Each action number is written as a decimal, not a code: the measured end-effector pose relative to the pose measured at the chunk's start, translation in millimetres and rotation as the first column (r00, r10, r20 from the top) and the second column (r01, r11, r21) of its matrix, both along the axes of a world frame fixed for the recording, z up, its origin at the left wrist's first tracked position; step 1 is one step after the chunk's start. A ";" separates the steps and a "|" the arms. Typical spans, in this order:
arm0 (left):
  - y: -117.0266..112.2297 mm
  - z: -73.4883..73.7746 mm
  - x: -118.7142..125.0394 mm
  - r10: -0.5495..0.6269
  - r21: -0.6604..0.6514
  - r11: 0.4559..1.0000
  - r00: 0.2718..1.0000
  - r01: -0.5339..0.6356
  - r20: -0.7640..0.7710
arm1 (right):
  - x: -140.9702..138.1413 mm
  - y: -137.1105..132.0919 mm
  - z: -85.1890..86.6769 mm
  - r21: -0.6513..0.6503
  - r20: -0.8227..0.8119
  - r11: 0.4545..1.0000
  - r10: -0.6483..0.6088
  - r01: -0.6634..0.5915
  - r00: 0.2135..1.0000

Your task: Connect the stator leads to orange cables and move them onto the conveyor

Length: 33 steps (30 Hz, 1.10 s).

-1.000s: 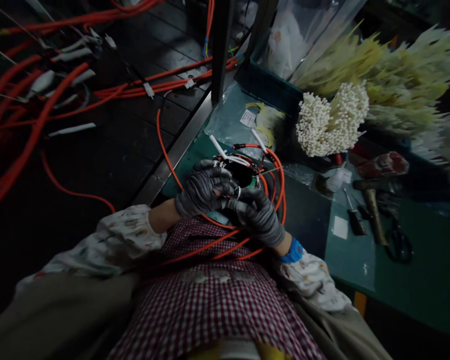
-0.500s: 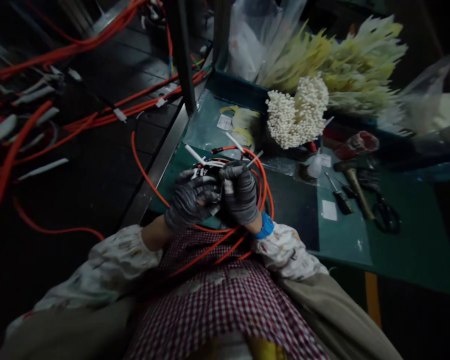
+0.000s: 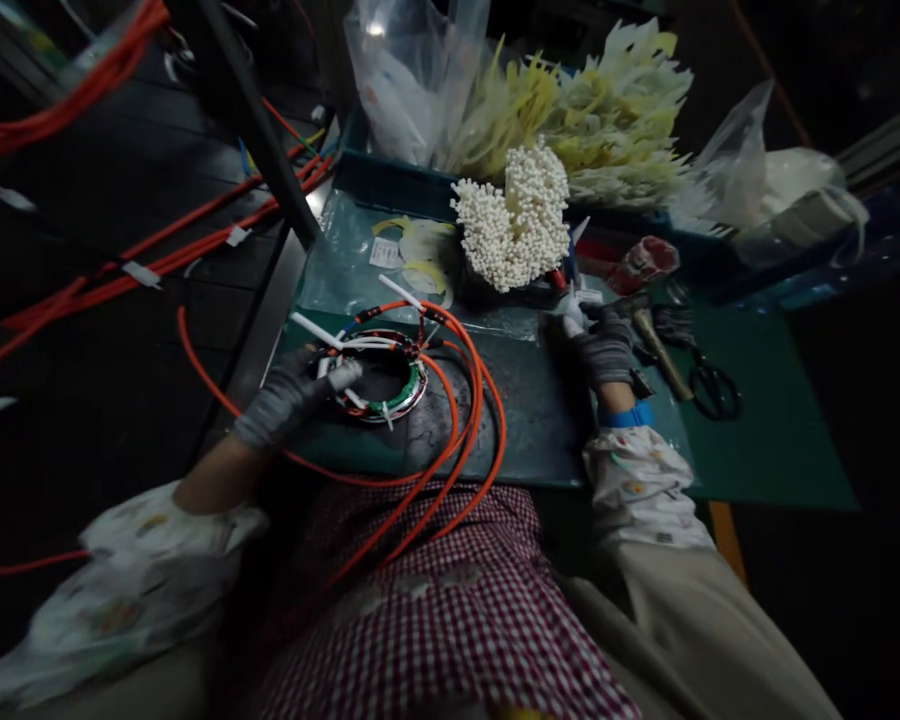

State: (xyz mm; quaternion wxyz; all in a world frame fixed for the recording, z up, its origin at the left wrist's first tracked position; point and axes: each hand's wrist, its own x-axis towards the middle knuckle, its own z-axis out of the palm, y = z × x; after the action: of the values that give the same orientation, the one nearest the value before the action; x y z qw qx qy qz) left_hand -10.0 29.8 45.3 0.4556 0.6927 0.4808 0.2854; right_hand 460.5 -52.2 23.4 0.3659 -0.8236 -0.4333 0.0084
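Observation:
My left hand [image 3: 292, 395], in a grey glove, grips the left side of a wire-wound stator ring [image 3: 401, 408], thumb over its rim. Green insulation and white ties show around the ring. White sleeves [image 3: 316, 330] and looped orange cables [image 3: 487, 400] come off its top and right. My right hand [image 3: 604, 348], also gloved, reaches over the right side of the bench beside a small white bottle [image 3: 573, 308] with a nozzle. Its fingers are dark and partly hidden, so I cannot tell whether they hold the bottle.
A bundle of white-tipped sticks [image 3: 514, 225] stands behind the ring. Yellowish cut strips [image 3: 607, 130] and plastic bags [image 3: 412, 90] fill the back. A hammer [image 3: 664, 355] and scissors [image 3: 714, 388] lie at right. A metal post [image 3: 251, 120] and orange cables [image 3: 195, 240] are at left.
My hands were together over the ring and have moved apart. The right hand has gone right to the white bottle; the left stays on the ring. The view has shifted to the right.

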 end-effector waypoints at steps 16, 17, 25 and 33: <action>-5.0 -5.9 16.6 0.021 0.137 0.990 1.000 -0.023 0.017 | -200.7 -102.1 48.2 0.107 -0.235 0.785 0.616 -0.610 0.752; -11.7 -5.9 15.5 0.021 0.224 0.975 0.999 -0.013 -0.035 | -213.8 -106.3 38.7 0.095 -0.262 0.774 0.626 -0.626 0.735; -76.8 -15.5 14.5 -0.087 0.693 0.711 0.993 0.120 -0.082 | -214.1 -140.5 19.2 0.137 -0.310 0.772 0.628 -0.620 0.714; -98.0 -20.6 12.4 -0.038 0.677 0.714 0.976 0.178 -0.216 | -221.7 -127.2 41.0 0.160 -0.373 0.733 0.665 -0.661 0.647</action>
State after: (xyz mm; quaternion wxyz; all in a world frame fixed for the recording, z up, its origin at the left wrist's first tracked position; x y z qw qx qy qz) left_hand 2.5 -68.2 24.7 0.1326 0.8631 0.3381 0.3509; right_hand 238.8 -179.4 64.5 0.4224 -0.5857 -0.6184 0.3101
